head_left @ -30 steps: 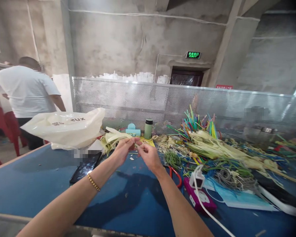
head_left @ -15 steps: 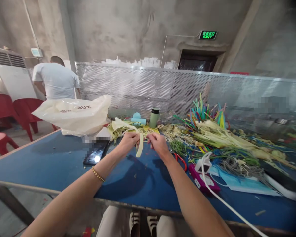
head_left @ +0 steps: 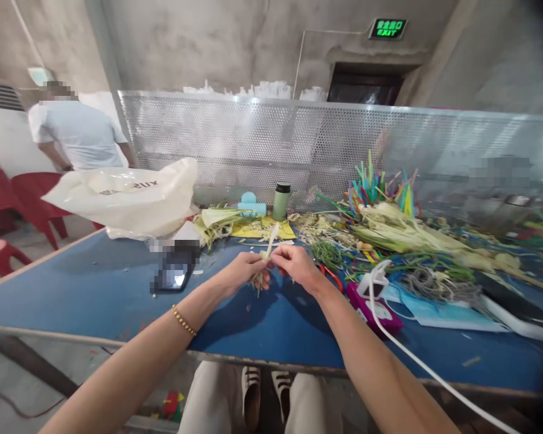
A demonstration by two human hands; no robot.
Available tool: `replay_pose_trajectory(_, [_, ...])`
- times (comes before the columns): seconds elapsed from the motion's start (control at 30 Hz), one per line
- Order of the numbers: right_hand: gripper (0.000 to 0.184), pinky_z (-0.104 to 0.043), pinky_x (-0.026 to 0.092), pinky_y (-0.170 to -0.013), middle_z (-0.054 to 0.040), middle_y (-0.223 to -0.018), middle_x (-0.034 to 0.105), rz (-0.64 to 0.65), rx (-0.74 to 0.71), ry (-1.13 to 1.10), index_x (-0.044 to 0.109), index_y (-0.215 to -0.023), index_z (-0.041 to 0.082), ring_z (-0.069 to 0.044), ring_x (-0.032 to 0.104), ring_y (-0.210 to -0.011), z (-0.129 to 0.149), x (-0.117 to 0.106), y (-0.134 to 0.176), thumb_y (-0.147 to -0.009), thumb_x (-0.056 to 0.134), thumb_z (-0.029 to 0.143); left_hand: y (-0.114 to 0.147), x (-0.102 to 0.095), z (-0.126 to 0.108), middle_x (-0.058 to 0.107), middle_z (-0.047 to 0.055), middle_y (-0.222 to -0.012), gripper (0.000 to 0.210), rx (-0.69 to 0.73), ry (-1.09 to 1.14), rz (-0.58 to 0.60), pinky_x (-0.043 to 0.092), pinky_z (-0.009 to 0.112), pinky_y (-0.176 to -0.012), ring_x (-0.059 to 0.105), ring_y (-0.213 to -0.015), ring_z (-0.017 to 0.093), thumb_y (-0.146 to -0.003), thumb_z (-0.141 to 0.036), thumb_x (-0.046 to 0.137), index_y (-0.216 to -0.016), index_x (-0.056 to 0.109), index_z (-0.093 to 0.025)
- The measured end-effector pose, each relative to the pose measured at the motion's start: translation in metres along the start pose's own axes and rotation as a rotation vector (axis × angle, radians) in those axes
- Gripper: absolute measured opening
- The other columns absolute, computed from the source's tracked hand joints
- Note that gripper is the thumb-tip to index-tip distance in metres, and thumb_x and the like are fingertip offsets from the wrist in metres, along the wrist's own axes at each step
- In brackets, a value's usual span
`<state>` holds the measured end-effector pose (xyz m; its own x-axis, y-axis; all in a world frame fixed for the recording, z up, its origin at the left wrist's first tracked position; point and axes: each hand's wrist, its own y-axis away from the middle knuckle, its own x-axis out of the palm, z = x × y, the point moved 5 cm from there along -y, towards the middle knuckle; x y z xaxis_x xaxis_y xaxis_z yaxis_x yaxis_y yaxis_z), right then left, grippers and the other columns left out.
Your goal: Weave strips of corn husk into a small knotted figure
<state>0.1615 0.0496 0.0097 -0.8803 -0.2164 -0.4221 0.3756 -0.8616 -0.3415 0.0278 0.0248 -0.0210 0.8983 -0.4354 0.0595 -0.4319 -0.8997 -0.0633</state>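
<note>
Over the blue table (head_left: 131, 289), my two hands meet at a pale corn husk strip (head_left: 272, 240) that stands up narrow between them. My left hand (head_left: 247, 271) is closed on it, thumb on top, with thin dry ends poking out below the fingers. My right hand (head_left: 296, 265) pinches the husk strip near its lower part, fingertips against the left thumb. Behind the hands lies a yellow sheet (head_left: 248, 229) strewn with husk scraps. To the left of it are more pale green husks (head_left: 217, 220).
At right lie a large husk bundle (head_left: 389, 235), green twine (head_left: 326, 253), red-handled scissors (head_left: 332, 276), a purple power strip (head_left: 380, 313) with a white cable, and a blue mask (head_left: 447, 307). A phone (head_left: 176, 274), plastic bag (head_left: 131, 202) and green bottle (head_left: 281, 202) stand left and behind.
The husk strip hung down from my left hand; now it points up between both hands. My right hand has come left to meet the left one. The view has tilted slightly down.
</note>
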Motion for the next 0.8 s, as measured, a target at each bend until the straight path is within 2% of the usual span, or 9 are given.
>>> replay_pose_trajectory(0.13, [0.016,-0.022,0.035,-0.048,0.0029,-0.054,0.055,0.047,-0.005,-0.006,0.064,-0.071,0.014,-0.009,0.047,-0.047,0.002,-0.001,0.004,-0.077,0.061,0.029,-0.003,-0.011,0.004,0.066,0.006,-0.067,0.036,-0.045,0.039,0.030,0.048,0.027,-0.057,0.065,-0.056,0.016,-0.070,-0.042,0.075,-0.080,0.065,-0.009])
replay_pose_trajectory(0.2, [0.013,-0.021,0.032,-0.046,0.0039,-0.052,0.053,0.030,0.051,-0.068,0.066,-0.076,0.014,-0.008,0.045,-0.045,0.000,-0.005,0.005,-0.075,0.063,0.026,-0.006,-0.016,0.004,0.066,0.007,-0.065,0.033,-0.040,0.014,-0.015,0.046,0.025,-0.053,0.064,-0.054,0.015,-0.068,-0.039,0.076,-0.076,0.066,-0.008])
replay_pose_trajectory(0.3, [0.015,-0.021,0.027,-0.042,0.0062,-0.049,0.049,-0.030,0.142,-0.335,0.066,-0.083,0.014,-0.006,0.038,-0.040,-0.005,-0.012,0.006,-0.070,0.065,0.023,-0.010,-0.018,0.003,0.066,0.007,-0.065,0.029,-0.008,0.027,-0.107,0.043,0.023,-0.050,0.063,-0.054,0.014,-0.070,-0.036,0.075,-0.073,0.066,-0.008])
replay_pose_trajectory(0.4, [0.017,-0.020,0.023,-0.040,0.0079,-0.047,0.045,-0.095,0.187,-0.622,0.065,-0.081,0.014,-0.004,0.031,-0.038,-0.005,-0.020,0.005,-0.065,0.069,0.019,-0.013,-0.014,0.001,0.066,0.007,-0.065,0.024,0.012,0.112,-0.132,0.043,0.023,-0.050,0.062,-0.052,0.013,-0.072,-0.031,0.073,-0.073,0.066,-0.009])
replay_pose_trajectory(0.53, [0.018,-0.019,0.022,-0.039,0.0071,-0.046,0.046,-0.152,0.173,-0.815,0.065,-0.079,0.013,-0.003,0.031,-0.036,0.000,-0.030,0.003,-0.062,0.070,0.013,-0.013,-0.013,-0.001,0.064,0.006,-0.062,0.014,0.007,0.209,-0.181,0.043,0.023,-0.050,0.058,-0.047,0.010,-0.078,-0.021,0.065,-0.074,0.066,-0.008])
replay_pose_trajectory(0.6, [0.018,-0.018,0.025,-0.039,0.0072,-0.047,0.046,-0.221,0.137,-0.920,0.065,-0.081,0.014,-0.003,0.032,-0.037,0.001,-0.039,0.003,-0.063,0.069,0.012,-0.011,-0.018,-0.002,0.063,0.005,-0.062,0.012,0.010,0.241,-0.239,0.043,0.023,-0.050,0.057,-0.046,0.010,-0.080,-0.017,0.063,-0.075,0.066,-0.007])
replay_pose_trajectory(0.7, [0.017,-0.017,0.031,-0.041,0.0060,-0.053,0.052,-0.435,0.078,-1.060,0.064,-0.083,0.016,-0.004,0.038,-0.041,-0.003,-0.057,0.006,-0.067,0.070,0.018,-0.010,-0.025,-0.001,0.064,0.006,-0.064,0.010,0.023,0.309,-0.291,0.044,0.023,-0.053,0.060,-0.050,0.011,-0.080,-0.015,0.063,-0.076,0.066,-0.007])
replay_pose_trajectory(0.77, [0.017,-0.017,0.032,-0.039,0.0052,-0.056,0.054,-0.589,0.080,-1.017,0.062,-0.080,0.017,-0.004,0.041,-0.041,-0.009,-0.064,0.010,-0.069,0.070,0.027,-0.009,-0.028,-0.001,0.065,0.008,-0.067,0.010,0.034,0.352,-0.300,0.045,0.023,-0.054,0.061,-0.053,0.012,-0.079,-0.017,0.065,-0.078,0.067,-0.007])
replay_pose_trajectory(0.8, [0.019,-0.017,0.031,-0.037,0.0050,-0.055,0.054,-0.620,0.098,-0.934,0.062,-0.078,0.017,-0.005,0.041,-0.040,-0.010,-0.063,0.012,-0.069,0.071,0.031,-0.009,-0.029,-0.001,0.066,0.008,-0.069,0.011,0.041,0.360,-0.305,0.045,0.024,-0.055,0.062,-0.055,0.013,-0.078,-0.018,0.067,-0.078,0.067,-0.007])
